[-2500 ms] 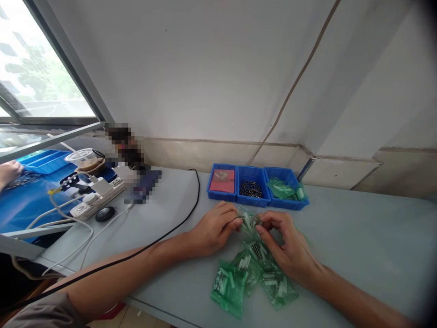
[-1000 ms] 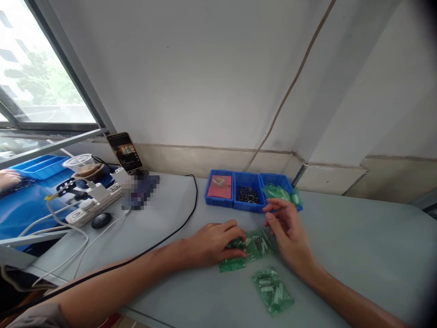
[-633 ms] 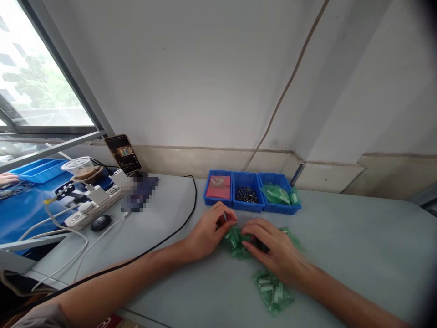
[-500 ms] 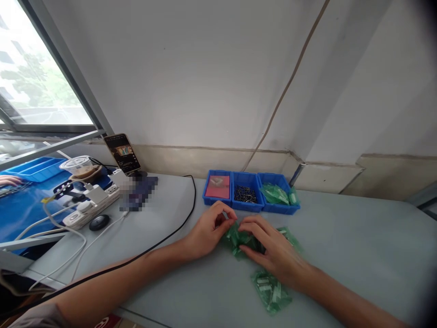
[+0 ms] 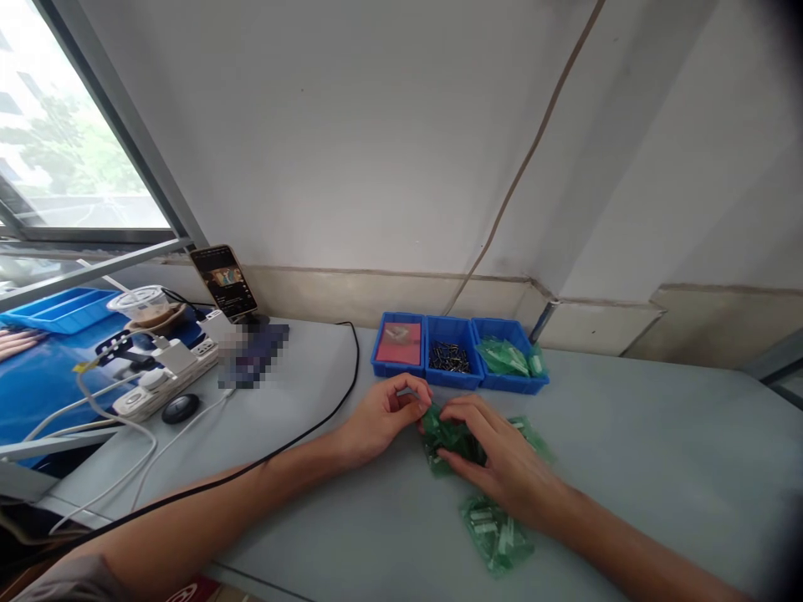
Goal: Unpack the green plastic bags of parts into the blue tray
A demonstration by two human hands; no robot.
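Observation:
My left hand [image 5: 384,418] pinches the upper left edge of a green plastic bag [image 5: 447,433] over the grey table. Thumb and fingers of my right hand [image 5: 502,456] are curled round the same bag from the right, and that hand hides part of it. A second green bag [image 5: 495,533], with light and metallic pieces inside, lies below my right hand. Another green bag [image 5: 530,435] shows behind that hand.
Three blue bins stand by the wall: one with a pink sheet [image 5: 399,343], one with dark screws [image 5: 449,357], one with green bags [image 5: 503,356]. At left are a phone [image 5: 224,283], power strip [image 5: 166,380], black mouse [image 5: 181,408], cables, and another person's fingers [image 5: 18,341].
My left fingers have shifted slightly at the bag's edge, and the bag's shape has changed a little. The other person's fingers at the far left have moved.

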